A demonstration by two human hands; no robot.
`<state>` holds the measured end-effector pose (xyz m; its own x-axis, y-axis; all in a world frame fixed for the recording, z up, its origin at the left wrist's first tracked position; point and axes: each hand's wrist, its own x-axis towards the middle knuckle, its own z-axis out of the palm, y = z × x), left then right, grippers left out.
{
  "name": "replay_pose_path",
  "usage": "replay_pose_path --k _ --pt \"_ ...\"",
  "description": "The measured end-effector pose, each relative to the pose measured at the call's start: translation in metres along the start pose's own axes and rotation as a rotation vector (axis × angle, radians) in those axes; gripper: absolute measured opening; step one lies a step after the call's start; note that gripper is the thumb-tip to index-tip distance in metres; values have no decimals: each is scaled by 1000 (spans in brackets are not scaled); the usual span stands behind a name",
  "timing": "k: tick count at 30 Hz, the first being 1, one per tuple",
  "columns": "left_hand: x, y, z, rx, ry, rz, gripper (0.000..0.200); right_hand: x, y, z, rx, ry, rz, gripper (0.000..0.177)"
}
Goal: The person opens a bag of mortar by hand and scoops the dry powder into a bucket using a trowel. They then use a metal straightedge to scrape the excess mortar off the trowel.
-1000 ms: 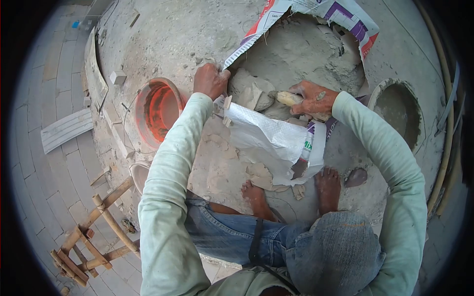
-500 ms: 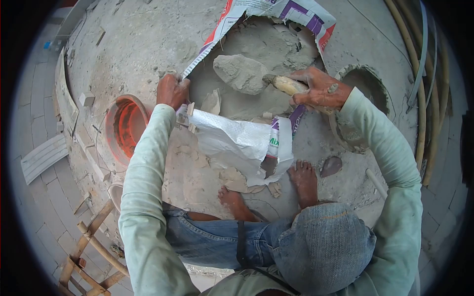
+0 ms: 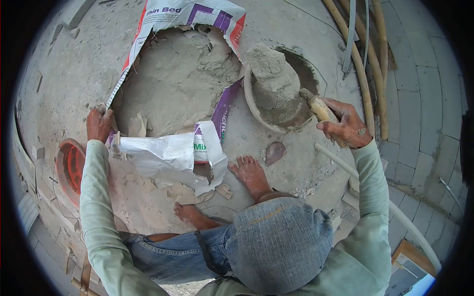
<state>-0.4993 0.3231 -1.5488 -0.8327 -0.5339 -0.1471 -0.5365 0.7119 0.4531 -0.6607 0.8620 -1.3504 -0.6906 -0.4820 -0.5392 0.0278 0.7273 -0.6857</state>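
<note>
My right hand [image 3: 349, 123] is wrapped around the wooden handle of a trowel [image 3: 320, 108]. A heap of grey powder [image 3: 272, 74] covers the trowel's blade, which is over a round mortar-stained bucket [image 3: 253, 104]. At the left, my left hand [image 3: 99, 124] pinches the torn edge of a large mortar bag [image 3: 210, 14]. The bag lies cut open on the floor, with grey powder [image 3: 177, 84] spread inside. Its white front flap [image 3: 158, 150] is folded down toward my feet.
An orange-red bucket [image 3: 69, 165] stands beside my left forearm. Long bamboo poles [image 3: 363, 84] lie at the right, and a pale pipe [image 3: 340, 163] runs beneath my right arm. A flat stone-like piece [image 3: 274, 153] lies near my foot. Rubble dots the concrete floor.
My right hand has carried the loaded trowel rightward from over the bag to over the mortar-stained bucket. The view has turned right. My left hand still grips the bag's edge.
</note>
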Motion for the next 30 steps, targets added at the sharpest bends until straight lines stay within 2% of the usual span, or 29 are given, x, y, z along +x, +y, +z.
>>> replay_pose_path --k 2,4,6,7,8,11,14,20,28,30 --pt "1 -2 -1 1 -13 -6 30 -14 14 -5 -3 77 162 53" --pt "4 -8 2 3 -12 2 30 -22 30 -3 -33 120 192 55" --pt "6 -11 2 -2 -46 -26 30 -23 70 3 -287 219 18 56" --pt "6 -10 3 -2 -45 -26 30 -21 107 15 -337 374 -167 56" --pt "5 -10 2 0 -37 -14 29 -24 105 18 -336 374 -168 56" --pt "5 -11 2 5 -24 5 29 -30 97 33 -725 357 -84 59" --pt "4 -10 1 12 -19 6 29 -36 85 48 -822 384 -37 62" --pt "4 -6 -1 35 -25 0 29 -44 79 59 -937 440 -16 66" --pt "6 -11 1 38 -34 -17 29 -47 78 54 -949 549 -76 69" --pt "6 -14 3 12 -1 32 30 -46 77 55 -924 578 -74 68"
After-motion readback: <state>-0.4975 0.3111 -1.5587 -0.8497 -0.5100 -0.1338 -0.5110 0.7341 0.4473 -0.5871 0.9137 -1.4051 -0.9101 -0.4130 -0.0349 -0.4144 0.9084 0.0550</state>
